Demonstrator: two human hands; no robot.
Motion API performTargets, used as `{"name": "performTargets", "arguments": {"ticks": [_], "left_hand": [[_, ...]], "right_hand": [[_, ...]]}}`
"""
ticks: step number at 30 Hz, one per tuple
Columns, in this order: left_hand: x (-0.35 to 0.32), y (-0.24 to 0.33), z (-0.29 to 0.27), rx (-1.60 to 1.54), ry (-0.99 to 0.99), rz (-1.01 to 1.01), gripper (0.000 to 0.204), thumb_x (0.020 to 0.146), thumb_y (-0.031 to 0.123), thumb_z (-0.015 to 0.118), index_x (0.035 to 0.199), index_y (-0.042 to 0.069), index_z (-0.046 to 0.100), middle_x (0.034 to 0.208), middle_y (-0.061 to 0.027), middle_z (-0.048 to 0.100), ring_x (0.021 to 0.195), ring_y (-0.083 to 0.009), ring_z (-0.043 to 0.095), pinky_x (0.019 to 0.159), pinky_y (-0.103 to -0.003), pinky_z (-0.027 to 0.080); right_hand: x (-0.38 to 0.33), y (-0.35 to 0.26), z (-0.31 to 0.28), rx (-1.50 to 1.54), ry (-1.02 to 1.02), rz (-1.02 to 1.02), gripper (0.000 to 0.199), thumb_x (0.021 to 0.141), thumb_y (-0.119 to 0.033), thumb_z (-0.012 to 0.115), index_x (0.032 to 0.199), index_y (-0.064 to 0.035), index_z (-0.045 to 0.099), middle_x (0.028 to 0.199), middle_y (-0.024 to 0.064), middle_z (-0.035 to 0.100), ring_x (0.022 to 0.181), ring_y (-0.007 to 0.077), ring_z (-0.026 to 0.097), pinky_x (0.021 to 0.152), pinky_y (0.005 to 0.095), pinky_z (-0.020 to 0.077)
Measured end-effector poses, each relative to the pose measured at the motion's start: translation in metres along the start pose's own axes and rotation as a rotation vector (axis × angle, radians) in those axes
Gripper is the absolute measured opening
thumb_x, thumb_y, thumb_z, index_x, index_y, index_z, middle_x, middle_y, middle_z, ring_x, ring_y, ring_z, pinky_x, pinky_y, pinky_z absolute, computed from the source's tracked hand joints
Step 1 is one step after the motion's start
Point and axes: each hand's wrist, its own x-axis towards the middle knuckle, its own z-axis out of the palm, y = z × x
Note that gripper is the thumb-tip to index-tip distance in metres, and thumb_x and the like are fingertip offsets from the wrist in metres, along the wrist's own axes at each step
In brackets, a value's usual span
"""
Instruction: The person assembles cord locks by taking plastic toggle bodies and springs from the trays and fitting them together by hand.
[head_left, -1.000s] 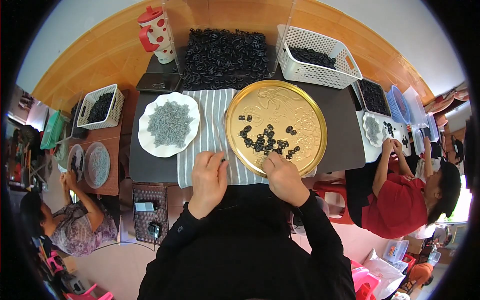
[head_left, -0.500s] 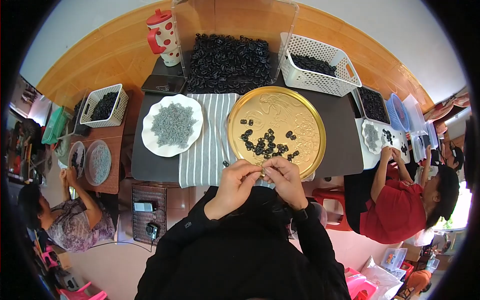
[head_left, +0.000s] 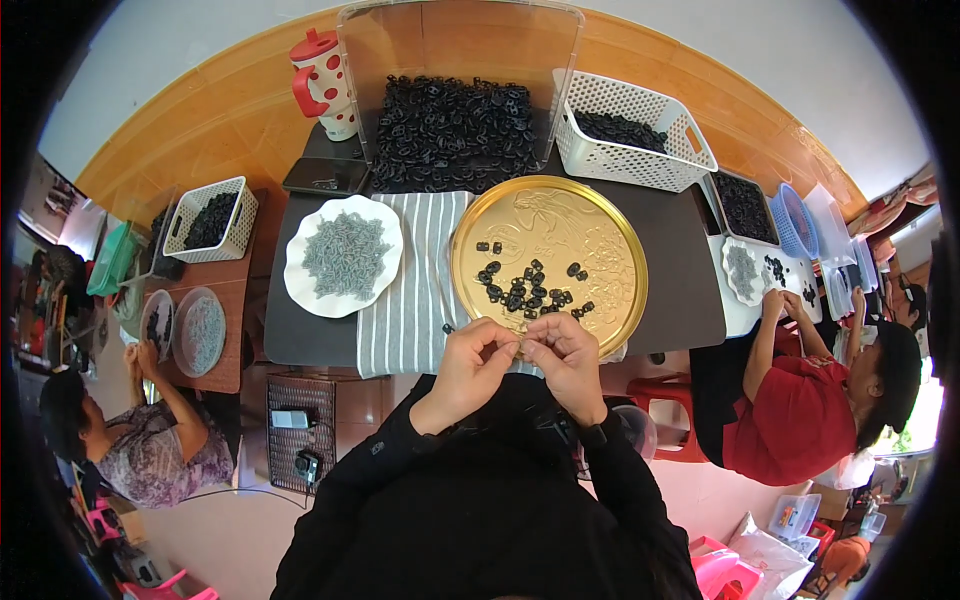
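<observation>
My left hand (head_left: 473, 362) and my right hand (head_left: 565, 362) meet at the near rim of a round gold tray (head_left: 610, 225). Fingertips of both are pinched close together, and whatever small thing lies between them is too hidden to name. Small black plastic pieces (head_left: 522, 294) are scattered over the tray's middle and near part, a few of them set apart. One more dark piece (head_left: 448, 328) lies on the striped grey cloth (head_left: 412, 270) beside my left hand. To the left, a white scalloped plate (head_left: 296, 272) holds a heap of small grey-clear pieces (head_left: 347, 254).
Behind the tray stand a clear bin (head_left: 560, 110) of black pieces, a white basket (head_left: 625, 165) and a red-and-white tumbler (head_left: 325, 85). A dark phone (head_left: 326, 175) lies by the plate. Two people (head_left: 165, 440), (head_left: 800, 420) sit at tables on either side.
The whole view has shifted slightly. Both hands stay pinched together at the tray's near rim, with only small finger movements; the pieces on the tray look the same.
</observation>
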Motion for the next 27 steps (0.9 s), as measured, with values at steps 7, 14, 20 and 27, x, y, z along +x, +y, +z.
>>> {"name": "performTargets", "arguments": {"ticks": [7,14,20,27], "left_hand": [[-0.001,-0.007,0.004,-0.204,-0.014,-0.091,0.004,0.089,0.002,0.058,0.090,-0.002,0.060,0.082,-0.0001,0.059,0.073,-0.0046,0.052,0.064,-0.020,0.043],[0.001,-0.018,0.007,-0.096,-0.017,-0.052,0.004,0.090,0.003,0.058,0.088,-0.001,0.058,0.080,0.0012,0.057,0.071,-0.0032,0.049,0.061,-0.019,0.040],[0.004,-0.009,0.007,0.227,0.009,0.136,0.003,0.084,-0.002,0.057,0.087,-0.002,0.057,0.076,-0.0071,0.054,0.067,-0.0172,0.053,0.058,-0.028,0.042],[0.003,0.004,0.016,0.750,0.056,0.227,0.009,0.076,-0.002,0.058,0.085,-0.001,0.056,0.080,-0.0168,0.053,0.076,-0.0352,0.055,0.064,-0.044,0.044]], "right_hand": [[-0.002,-0.001,0.007,-0.020,0.085,-0.081,0.019,0.082,0.010,0.060,0.098,-0.0004,0.054,0.083,0.0022,0.059,0.076,0.0068,0.056,0.068,0.0202,0.0468],[-0.003,0.009,0.002,-0.132,0.100,-0.164,0.017,0.083,0.009,0.057,0.098,-0.0006,0.055,0.085,0.0014,0.058,0.075,0.0067,0.054,0.069,0.0199,0.0449],[0.000,0.010,0.002,0.009,0.215,-0.120,0.010,0.088,0.003,0.054,0.097,-0.0002,0.055,0.084,0.0013,0.057,0.073,0.0068,0.054,0.069,0.0204,0.0450],[-0.002,0.009,0.004,-0.039,0.278,-0.121,0.010,0.091,0.000,0.053,0.101,-0.0003,0.055,0.086,0.0017,0.059,0.071,0.0067,0.055,0.066,0.0196,0.0455]]}}
